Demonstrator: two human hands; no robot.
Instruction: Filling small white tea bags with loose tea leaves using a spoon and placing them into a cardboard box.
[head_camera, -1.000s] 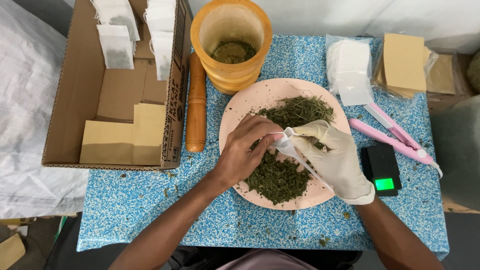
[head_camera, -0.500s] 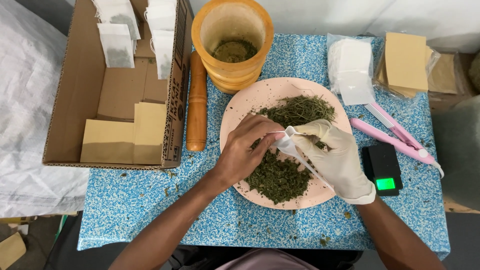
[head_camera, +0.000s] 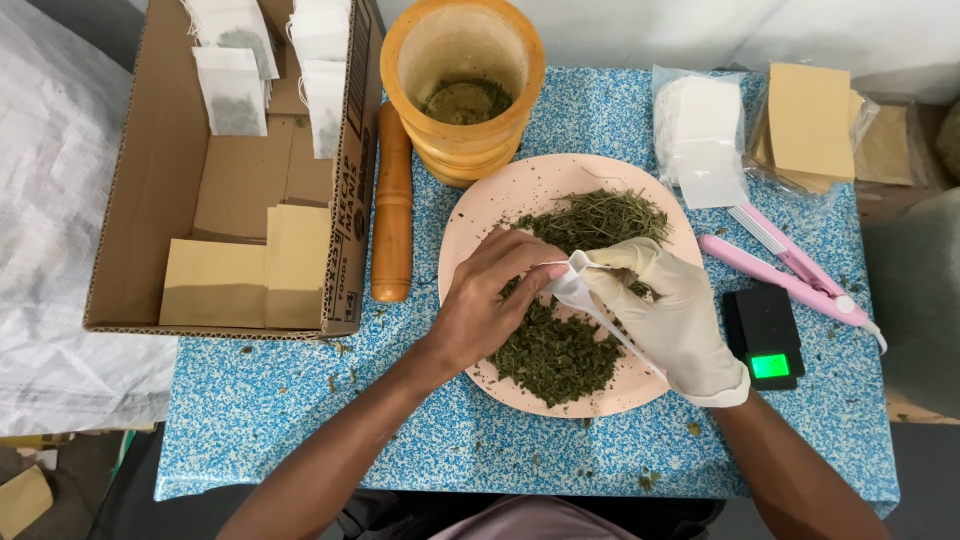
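One pink plate (head_camera: 470, 235) of dried herbs (head_camera: 560, 355); one wooden mortar (head_camera: 462, 85); one pestle (head_camera: 392, 205); one cardboard box (head_camera: 130, 200); one pink sealer (head_camera: 790, 265); one black scale (head_camera: 765, 335); two hands: left hand (head_camera: 490, 300) bare, right hand (head_camera: 670, 315) gloved.

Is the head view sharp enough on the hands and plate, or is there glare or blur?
Head view: even, soft light, faint shadows; left hand, gloved right hand and small white bag are sharp over the pink plate; the small scale has a bright green glowing screen; table edges bow slightly from lens distortion.

A blue speckled table (head_camera: 300, 420) is laid with a cardboard box (head_camera: 140, 250), wooden pestle (head_camera: 392, 215), mortar (head_camera: 462, 90), pink plate (head_camera: 480, 215), black scale (head_camera: 765, 335) and pink sealer (head_camera: 790, 272).
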